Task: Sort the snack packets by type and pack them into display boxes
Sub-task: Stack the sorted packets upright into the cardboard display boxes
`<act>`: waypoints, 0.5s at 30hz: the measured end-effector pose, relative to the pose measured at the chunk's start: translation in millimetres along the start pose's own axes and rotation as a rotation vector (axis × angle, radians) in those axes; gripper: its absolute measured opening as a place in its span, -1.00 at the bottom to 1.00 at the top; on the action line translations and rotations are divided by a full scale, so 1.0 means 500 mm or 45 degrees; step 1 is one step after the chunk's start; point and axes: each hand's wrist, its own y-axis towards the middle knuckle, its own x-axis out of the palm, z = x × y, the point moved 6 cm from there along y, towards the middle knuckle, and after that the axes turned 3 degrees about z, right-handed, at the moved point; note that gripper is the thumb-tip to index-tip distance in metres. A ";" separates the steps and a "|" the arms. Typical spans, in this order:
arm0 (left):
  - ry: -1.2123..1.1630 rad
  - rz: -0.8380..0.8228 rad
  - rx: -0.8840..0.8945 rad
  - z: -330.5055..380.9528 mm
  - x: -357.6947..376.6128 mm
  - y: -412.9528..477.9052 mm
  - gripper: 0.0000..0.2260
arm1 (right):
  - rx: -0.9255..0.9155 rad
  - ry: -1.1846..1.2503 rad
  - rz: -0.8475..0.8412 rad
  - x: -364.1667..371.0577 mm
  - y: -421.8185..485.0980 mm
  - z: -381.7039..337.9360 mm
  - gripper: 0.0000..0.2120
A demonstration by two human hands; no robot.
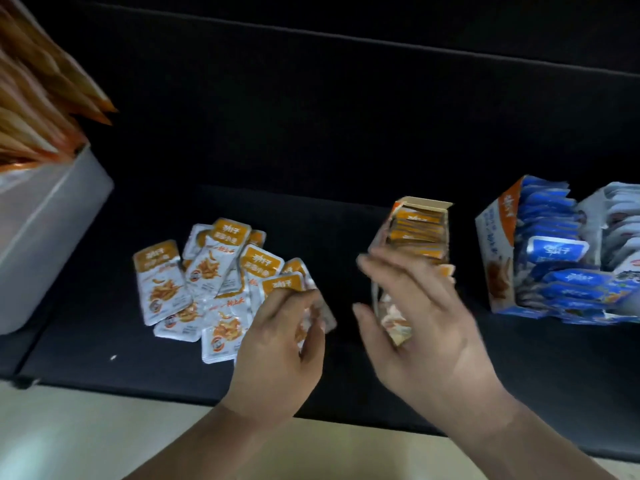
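Several orange-and-silver snack packets (194, 285) lie in a loose heap on the black surface. My left hand (277, 348) pinches one orange packet (294, 296) at the heap's right edge. An orange display box (415, 237) stands to the right, holding several orange packets upright. My right hand (426, 323) lies against the box's near end with its fingers straight and spread, blurred by motion. A blue display box (498, 258) farther right is filled with blue packets (554, 251).
A white bin (52, 220) at the left holds long orange packets sticking out of its top. More pale blue packets (620, 223) stand at the far right edge. The black surface's near edge meets a light floor (69, 438).
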 end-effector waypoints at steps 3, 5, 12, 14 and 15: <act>0.246 0.007 0.047 -0.057 -0.049 -0.008 -0.66 | 0.266 0.186 -0.305 0.107 -0.006 -0.035 -0.54; 0.537 -0.133 -0.073 -0.112 -0.072 -0.015 -0.40 | 0.481 0.141 -0.598 0.186 -0.032 -0.035 -0.36; 0.619 -0.535 -0.329 -0.227 -0.108 -0.028 -0.03 | 0.509 -0.195 -1.042 0.320 -0.051 -0.004 0.14; 0.493 -0.465 -0.223 -0.212 -0.126 -0.021 -0.19 | 0.456 -0.195 -0.995 0.317 -0.014 -0.001 0.00; 0.408 -0.382 -0.181 -0.211 -0.143 -0.013 -0.30 | 0.466 -0.206 -0.991 0.314 0.001 0.002 -0.07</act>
